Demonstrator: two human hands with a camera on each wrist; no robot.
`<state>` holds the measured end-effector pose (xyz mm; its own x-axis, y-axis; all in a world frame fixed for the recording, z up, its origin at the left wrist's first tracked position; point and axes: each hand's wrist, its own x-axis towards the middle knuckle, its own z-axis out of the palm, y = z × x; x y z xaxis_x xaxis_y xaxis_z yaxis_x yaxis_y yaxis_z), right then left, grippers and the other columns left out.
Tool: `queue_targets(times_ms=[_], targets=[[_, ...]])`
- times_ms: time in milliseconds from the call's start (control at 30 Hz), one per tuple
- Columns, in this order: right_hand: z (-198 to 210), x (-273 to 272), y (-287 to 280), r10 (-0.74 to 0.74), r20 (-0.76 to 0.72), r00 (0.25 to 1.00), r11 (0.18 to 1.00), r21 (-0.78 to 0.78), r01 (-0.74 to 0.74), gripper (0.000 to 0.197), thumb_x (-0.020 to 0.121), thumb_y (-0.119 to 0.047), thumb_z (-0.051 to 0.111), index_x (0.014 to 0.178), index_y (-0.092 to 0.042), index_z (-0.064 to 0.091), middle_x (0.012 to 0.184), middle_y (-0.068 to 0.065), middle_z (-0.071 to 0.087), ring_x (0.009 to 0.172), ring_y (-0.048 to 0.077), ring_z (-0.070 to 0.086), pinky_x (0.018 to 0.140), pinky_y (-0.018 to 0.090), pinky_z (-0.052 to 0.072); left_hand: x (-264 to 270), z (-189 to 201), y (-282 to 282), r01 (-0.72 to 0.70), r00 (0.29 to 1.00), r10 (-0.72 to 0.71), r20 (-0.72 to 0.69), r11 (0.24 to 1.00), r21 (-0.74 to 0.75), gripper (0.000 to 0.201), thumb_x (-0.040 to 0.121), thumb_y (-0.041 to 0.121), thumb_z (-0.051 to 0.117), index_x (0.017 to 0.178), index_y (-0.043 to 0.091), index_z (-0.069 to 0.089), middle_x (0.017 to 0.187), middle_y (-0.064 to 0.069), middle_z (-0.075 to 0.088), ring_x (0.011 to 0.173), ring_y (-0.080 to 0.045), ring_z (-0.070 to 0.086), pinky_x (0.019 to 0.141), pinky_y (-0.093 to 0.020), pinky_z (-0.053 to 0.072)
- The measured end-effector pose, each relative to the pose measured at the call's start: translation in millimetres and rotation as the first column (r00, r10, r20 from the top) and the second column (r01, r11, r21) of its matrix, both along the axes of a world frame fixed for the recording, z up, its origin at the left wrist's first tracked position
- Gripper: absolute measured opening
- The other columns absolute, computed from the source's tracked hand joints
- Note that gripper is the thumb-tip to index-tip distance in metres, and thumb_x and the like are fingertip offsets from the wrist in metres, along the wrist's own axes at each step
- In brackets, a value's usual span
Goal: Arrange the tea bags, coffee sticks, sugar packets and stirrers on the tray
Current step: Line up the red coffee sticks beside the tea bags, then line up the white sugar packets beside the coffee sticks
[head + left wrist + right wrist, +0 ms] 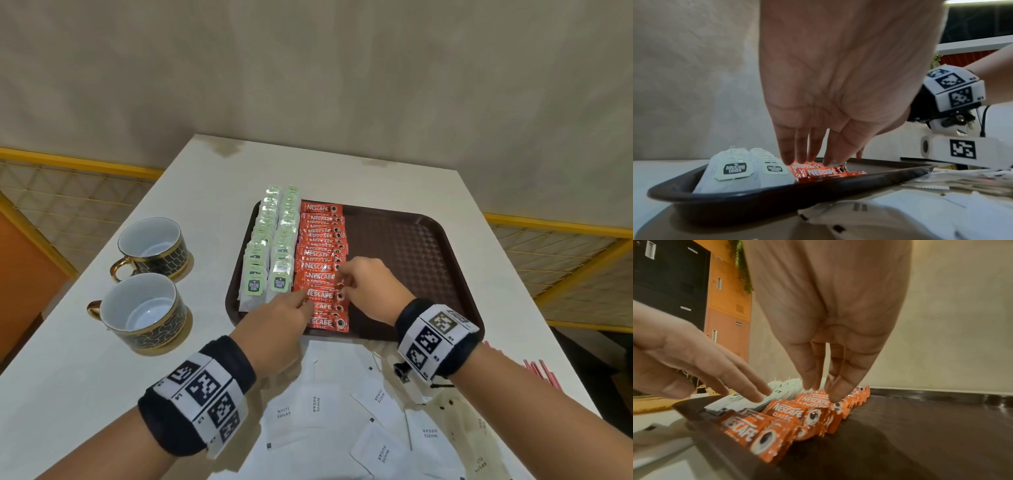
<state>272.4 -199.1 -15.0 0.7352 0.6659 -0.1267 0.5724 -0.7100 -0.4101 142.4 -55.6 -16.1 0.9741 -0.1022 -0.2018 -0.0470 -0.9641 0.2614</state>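
A brown tray (pixel 404 253) holds two columns of white tea bags (pixel 270 253) on its left side. Beside them runs a column of overlapping red coffee sticks (pixel 320 253). My left hand (pixel 305 303) touches the left edge of the near sticks with straight fingers. My right hand (pixel 344 284) points down, its fingertips on the sticks' right ends. Up close, the left fingertips (pixel 789 160) rest beside the sticks (pixel 822 172) and tea bags (pixel 733 172). The right fingertips (pixel 834 397) stand on the sticks (pixel 785 410). Neither hand grips anything. White sugar packets (pixel 376 411) lie loose on the table in front of the tray. Red stirrers (pixel 537 371) lie at the right edge.
Two dark, gold-trimmed cups (pixel 154 246) (pixel 144 311) stand on the white table left of the tray. The tray's right half (pixel 920 426) is bare. Yellow-framed mesh panels (pixel 548 260) flank the table, and a wall rises behind it.
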Motion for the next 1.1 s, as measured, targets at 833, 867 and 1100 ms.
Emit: queue_targets(times_ms=[833,867,1100], targets=[[58.6,-65.5,-129.5,-0.208,-0.082,0.975,0.918,-0.36,0.166,0.034,0.095,-0.035,0.056,0.078,-0.007,0.064,0.077,0.004,0.066,0.07,0.02,0.061,0.066,0.027,0.047,-15.2,24.5,-38.8,0.145,0.988,-0.133,0.076,0.974,-0.177,0.025,0.097,0.026,0.046,0.118,0.022,0.059,0.115,0.006,0.059,0.108,-0.015,0.055,0.09,-0.032,0.046],[57.8,-75.6,-139.1,-0.241,-0.108,0.965,0.874,-0.457,0.168,0.036,0.093,-0.042,0.058,0.08,-0.008,0.063,0.079,0.003,0.064,0.07,0.018,0.06,0.066,0.026,0.046,-16.7,25.5,-51.5,0.172,0.985,-0.164,0.055,0.965,-0.196,0.029,0.098,0.03,0.046,0.123,0.022,0.057,0.119,0.005,0.058,0.111,-0.015,0.054,0.094,-0.032,0.045],[21.9,-126.4,-151.7,-0.416,-0.092,0.905,0.807,-0.497,0.321,0.054,0.075,-0.05,0.075,0.108,-0.017,0.049,0.106,-0.002,0.05,0.088,0.013,0.051,0.061,0.02,0.036,-9.1,13.1,-134.8,0.266,0.943,-0.286,-0.172,0.955,-0.129,0.046,0.092,0.046,0.054,0.123,0.013,0.048,0.118,-0.007,0.054,0.107,-0.025,0.054,0.083,-0.033,0.044]])
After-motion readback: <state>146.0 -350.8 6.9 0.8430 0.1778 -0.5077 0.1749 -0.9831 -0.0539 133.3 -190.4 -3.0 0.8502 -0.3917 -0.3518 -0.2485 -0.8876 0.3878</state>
